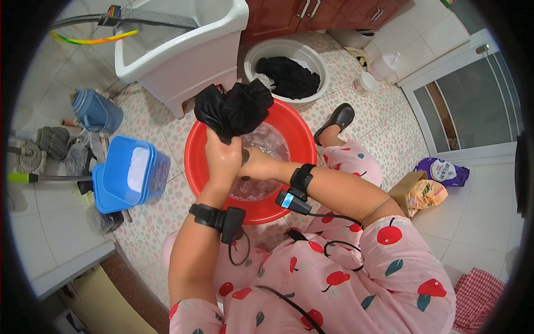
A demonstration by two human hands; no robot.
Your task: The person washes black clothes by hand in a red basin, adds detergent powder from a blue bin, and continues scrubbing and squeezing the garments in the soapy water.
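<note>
A bunched black garment (pixel 236 111) is held up over a red basin (pixel 194 178), its top puffing out above my hands. My left hand (pixel 223 158) is closed around it just below the bulge. Close beside it on the right, my right hand (pixel 258 164) is closed on a lower, twisted part of the same dark cloth. Cloudy, sudsy water (pixel 267 139) fills the basin beneath both hands. What kind of garment it is does not show. The bunched cloth hides part of the basin's far rim.
Beyond the red basin, a white tub (pixel 324 89) holds black and pale clothes. A white washing sink (pixel 183 67) stands at the back left. To the left are a blue plastic container (pixel 119 172) and a blue thermos jug (pixel 97 111). Bags (pixel 439 172) lean at the right wall.
</note>
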